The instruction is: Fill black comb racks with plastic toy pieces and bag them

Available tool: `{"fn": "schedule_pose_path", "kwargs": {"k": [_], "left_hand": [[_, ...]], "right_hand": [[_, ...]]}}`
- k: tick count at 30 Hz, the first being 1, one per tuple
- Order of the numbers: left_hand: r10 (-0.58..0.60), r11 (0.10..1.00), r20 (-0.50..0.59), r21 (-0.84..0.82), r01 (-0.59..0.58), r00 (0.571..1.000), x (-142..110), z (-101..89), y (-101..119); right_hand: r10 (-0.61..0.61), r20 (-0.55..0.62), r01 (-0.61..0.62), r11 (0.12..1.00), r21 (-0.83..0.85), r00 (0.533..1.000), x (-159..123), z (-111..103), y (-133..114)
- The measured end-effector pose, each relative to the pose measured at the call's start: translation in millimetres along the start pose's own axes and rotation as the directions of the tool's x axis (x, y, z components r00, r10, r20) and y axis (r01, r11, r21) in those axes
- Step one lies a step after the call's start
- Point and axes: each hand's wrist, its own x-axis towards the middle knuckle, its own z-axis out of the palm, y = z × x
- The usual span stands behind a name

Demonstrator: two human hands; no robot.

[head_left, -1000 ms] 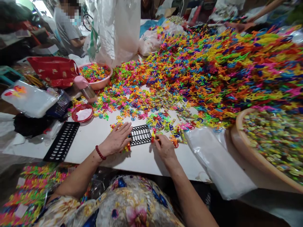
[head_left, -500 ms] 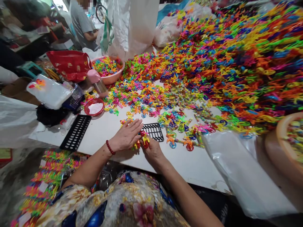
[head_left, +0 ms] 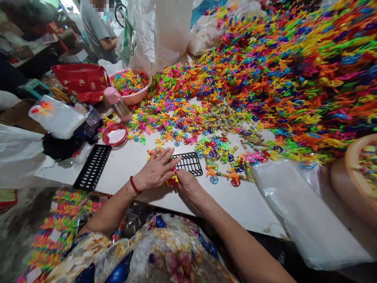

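My left hand point(head_left: 157, 169) lies flat, fingers stretched out, over the left part of a black slotted rack point(head_left: 191, 164). Small bright plastic toys show at the edges of that hand, and much of them is hidden beneath it. Close by on its right, my right hand point(head_left: 188, 184) is closed, with a small pink and yellow plastic toy point(head_left: 174, 179) at its fingertips. Its exact shape is partly covered. The rack's right part is bare, its slots and ring-shaped holes visible.
A huge heap of colourful plastic toys point(head_left: 282, 90) covers the far right. Left stand a second black rack point(head_left: 92, 167), a red basket point(head_left: 125, 139), a pink-lidded bottle point(head_left: 118, 105) and a basin point(head_left: 147, 88). Clear plastic bags point(head_left: 300, 212) lie right, beside a large tub point(head_left: 350, 169).
My right hand has brought the small toy leftward along the rack to beside my left hand, which stays flat over the toys. The view has also shifted.
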Motion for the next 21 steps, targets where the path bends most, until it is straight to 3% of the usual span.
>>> {"fn": "schedule_pose_path", "kwargs": {"k": [5, 13, 17, 19, 21], "left_hand": [[0.09, 0.996, 0.009, -0.007, -0.09, 0.996, 0, -1.3, 1], [0.054, 0.994, 0.014, -0.094, -0.052, 0.998, 1, -4.9, 4], [0.086, 0.988, 0.034, -0.128, -0.081, 0.996, -3, -7.4, 1], [0.127, 0.981, 0.053, -0.152, -0.118, 0.991, -6, -9.8, 0], [0.168, 0.974, 0.071, -0.163, -0.155, 0.983, -9, -12.9, 2]], "right_hand": [[-0.016, 0.084, 0.011, 0.999, 0.051, 0.996, 5, -6, 5], [-0.007, 0.05, 0.006, 0.999, 0.036, 0.999, 4, -7, -3], [0.007, -0.157, -0.016, 0.998, -0.062, 0.988, -29, -41, 7], [0.09, -0.288, -0.172, 0.946, -0.276, 0.954, -52, -62, 23], [0.166, -0.346, -0.325, 0.817, -0.476, 0.923, -72, -81, 41]]}}
